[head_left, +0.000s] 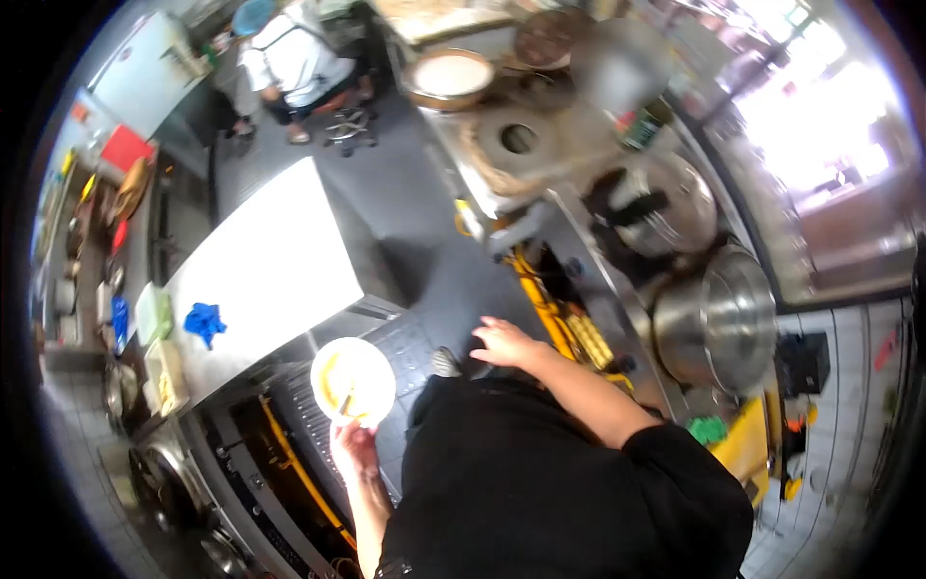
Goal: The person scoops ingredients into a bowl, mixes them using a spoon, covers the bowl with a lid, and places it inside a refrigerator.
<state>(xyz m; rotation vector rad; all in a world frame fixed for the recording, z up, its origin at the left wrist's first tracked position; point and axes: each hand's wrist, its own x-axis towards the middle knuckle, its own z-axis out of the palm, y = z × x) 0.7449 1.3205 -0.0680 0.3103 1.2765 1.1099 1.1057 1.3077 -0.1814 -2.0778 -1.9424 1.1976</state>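
Note:
My left hand (354, 450) grips the near edge of a white bowl (383, 379), which I hold in the air beside the metal counter. Some yellowish food (340, 372) coats the inside of the bowl. A thin utensil (345, 402) leans in it near my fingers; its kind is too small to tell. In front of my body, my right hand (506, 343) hangs over the floor with its fingers apart and nothing in them. To its right is the stove front with yellow pipes (546, 307).
A crumpled blue cloth (204, 324) and containers (164, 376) sit on the counter (280, 253) to my left. On the right stand a large steel pot (690, 323) and a lidded pot (670, 207). A person (301, 64) sits on a wheeled stool farther up the aisle.

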